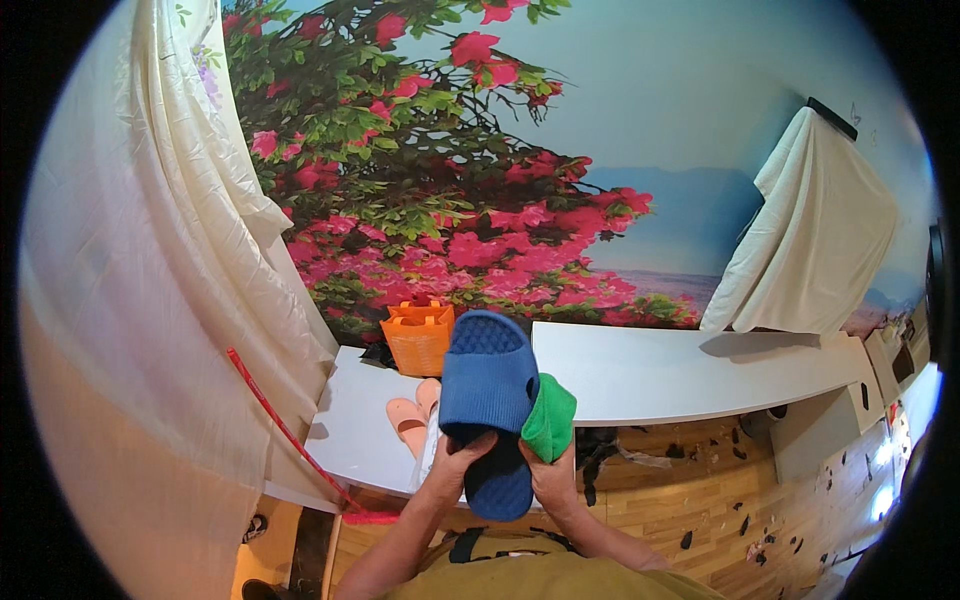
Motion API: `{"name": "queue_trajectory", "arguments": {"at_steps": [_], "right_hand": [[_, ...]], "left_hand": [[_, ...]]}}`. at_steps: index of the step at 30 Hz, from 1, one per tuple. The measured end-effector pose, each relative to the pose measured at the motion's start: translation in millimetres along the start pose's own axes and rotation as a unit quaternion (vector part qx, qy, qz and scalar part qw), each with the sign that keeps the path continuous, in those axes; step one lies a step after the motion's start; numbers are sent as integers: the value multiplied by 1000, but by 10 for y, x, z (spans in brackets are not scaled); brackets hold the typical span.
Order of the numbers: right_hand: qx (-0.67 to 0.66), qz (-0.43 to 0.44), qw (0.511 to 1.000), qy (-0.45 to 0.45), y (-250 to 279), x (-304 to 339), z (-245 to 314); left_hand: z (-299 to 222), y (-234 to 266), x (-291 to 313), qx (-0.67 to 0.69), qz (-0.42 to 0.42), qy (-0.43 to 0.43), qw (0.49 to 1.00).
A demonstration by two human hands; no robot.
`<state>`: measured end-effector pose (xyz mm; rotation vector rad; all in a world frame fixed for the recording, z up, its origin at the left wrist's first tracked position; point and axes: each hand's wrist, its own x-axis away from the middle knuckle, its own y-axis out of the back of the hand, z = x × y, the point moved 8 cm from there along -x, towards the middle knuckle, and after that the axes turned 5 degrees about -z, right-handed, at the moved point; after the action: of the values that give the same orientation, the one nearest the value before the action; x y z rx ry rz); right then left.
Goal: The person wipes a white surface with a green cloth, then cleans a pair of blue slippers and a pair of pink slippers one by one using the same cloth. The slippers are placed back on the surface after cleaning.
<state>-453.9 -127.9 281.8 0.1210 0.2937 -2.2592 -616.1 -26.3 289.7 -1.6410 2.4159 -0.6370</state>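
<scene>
A blue slipper (pixel 490 385) with a ribbed strap and a quilted sole is held up in front of me, its toe end pointing away. My left hand (pixel 462 465) is closed on its left side, the thumb lying by the strap's near edge. A green cloth (pixel 550 418) is bunched in my right hand (pixel 548 478), which is closed around it against the slipper's right side. The slipper hides some of the fingers on both hands. Beyond my left hand, a pair of pink slippers (pixel 408 425) rests on the low white surface (pixel 355 430).
An orange bag (pixel 420 340) stands against the flower-patterned wall. On the right runs a long white shelf (pixel 680 370), with a cream cloth (pixel 810 240) draped over something above it. A red-handled stick (pixel 280 425) leans by the curtain (pixel 190 250). Dark scraps litter the wooden floor (pixel 700 500).
</scene>
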Motion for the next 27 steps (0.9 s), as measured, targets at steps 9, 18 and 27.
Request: {"name": "queue_trajectory", "arguments": {"at_steps": [9,18,27], "right_hand": [[180,144,968,103,-262,-102,188],[-115,8,972,-203,180,-469,-620],[88,20,996,-28,-320,-488,39]], "left_hand": [[-125,260,-210,-155,-8,-208,966],[153,664,-246,-73,14,-114,991],[155,4,-152,-112,17,-189,975]]}}
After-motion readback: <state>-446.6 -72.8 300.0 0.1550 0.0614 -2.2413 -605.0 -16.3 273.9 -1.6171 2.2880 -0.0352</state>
